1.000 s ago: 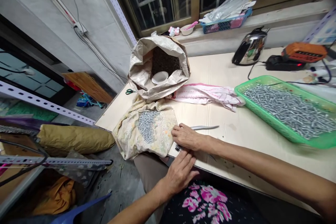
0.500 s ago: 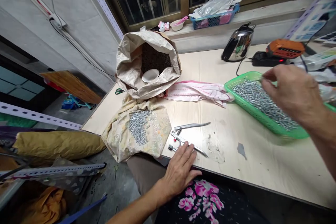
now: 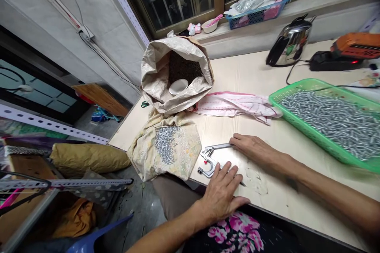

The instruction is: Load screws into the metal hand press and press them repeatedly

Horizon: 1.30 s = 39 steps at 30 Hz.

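Note:
A metal hand tool (image 3: 219, 146) with two handles, a spring and a C-shaped jaw lies near the table's front edge. My left hand (image 3: 223, 189) rests on its lower handle, palm down with the fingers spread. At the end of the upper handle, my right hand (image 3: 251, 147) has its fingers closed on the tip. Left of the tool, a pile of small metal pieces (image 3: 166, 144) sits on a patterned cloth (image 3: 190, 142). Many similar metal pieces (image 3: 329, 118) fill a green basket (image 3: 311, 136) on the right.
An open sack (image 3: 151, 75) of dark material holds a white bowl (image 3: 178, 86). Beside it lies a pink-and-white cloth (image 3: 234, 105). A kettle (image 3: 292, 41) and an orange battery (image 3: 356, 45) on a charger stand at the back right. A blue basket (image 3: 258, 15) sits on the sill.
My right hand has moved left from above the green basket to the tool's upper handle and closed on its end. My left hand stays on the lower handle. The view has shifted.

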Available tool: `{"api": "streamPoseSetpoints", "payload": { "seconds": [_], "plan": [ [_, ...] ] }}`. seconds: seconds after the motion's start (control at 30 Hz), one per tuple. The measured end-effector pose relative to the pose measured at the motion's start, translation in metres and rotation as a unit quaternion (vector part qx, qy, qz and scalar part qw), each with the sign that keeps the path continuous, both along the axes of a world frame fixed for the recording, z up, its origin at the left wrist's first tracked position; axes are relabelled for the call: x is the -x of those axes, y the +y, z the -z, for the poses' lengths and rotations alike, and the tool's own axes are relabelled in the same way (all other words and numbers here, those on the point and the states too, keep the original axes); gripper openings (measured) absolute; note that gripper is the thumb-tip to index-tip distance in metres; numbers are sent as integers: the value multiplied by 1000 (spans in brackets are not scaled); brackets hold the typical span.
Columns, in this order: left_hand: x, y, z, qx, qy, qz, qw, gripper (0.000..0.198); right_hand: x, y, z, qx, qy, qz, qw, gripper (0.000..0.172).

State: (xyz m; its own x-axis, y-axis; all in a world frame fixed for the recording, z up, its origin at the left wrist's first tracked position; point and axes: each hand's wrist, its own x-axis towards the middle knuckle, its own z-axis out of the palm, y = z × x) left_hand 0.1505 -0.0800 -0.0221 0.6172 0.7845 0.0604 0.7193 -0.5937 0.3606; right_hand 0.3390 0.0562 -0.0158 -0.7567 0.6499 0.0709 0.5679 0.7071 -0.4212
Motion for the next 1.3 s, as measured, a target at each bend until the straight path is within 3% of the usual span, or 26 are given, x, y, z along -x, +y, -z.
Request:
{"api": "streamPoseSetpoints", "payload": {
  "seconds": [0.17,0.23,0.3,0.37,0.4,0.5,0.6,0.8,0.9,0.97,1.03,1.13,1.3],
  "plan": [
    [4,3,-2,-17,-31,16,999,55,-5,9,-11,14,13,11,1000,23],
    [23,16,-6,-67,-50,8,996,42,-6,-1,-11,5,27,45,999,24],
    [53,37,-12,-141,-50,-64,987,31,-8,-17,-8,7,57,69,996,24],
    [89,64,-20,-188,7,-183,965,25,-9,-38,-4,35,75,70,994,24],
    [106,77,-24,-190,55,-209,958,24,-9,-49,-1,53,74,68,994,23],
    [143,106,-30,-154,185,-195,951,19,-4,-75,5,76,56,82,992,23],
    [157,120,-29,-103,280,-154,942,18,5,-85,8,80,56,99,990,23],
    [158,129,-33,-68,291,-138,944,22,18,-80,13,61,46,87,993,14],
    [146,119,-41,-63,167,-195,965,20,24,-79,17,34,43,75,996,11],
    [132,104,-44,-4,26,-250,968,18,26,-79,20,-3,53,59,997,10],
    [117,84,-43,104,-87,-288,948,18,26,-80,23,-50,64,44,996,13],
    [101,60,-34,227,-167,-318,905,25,24,-83,25,-119,68,36,990,18],
    [91,49,-20,243,-173,-344,890,29,20,-87,22,-196,53,28,979,22]
  ]
}}
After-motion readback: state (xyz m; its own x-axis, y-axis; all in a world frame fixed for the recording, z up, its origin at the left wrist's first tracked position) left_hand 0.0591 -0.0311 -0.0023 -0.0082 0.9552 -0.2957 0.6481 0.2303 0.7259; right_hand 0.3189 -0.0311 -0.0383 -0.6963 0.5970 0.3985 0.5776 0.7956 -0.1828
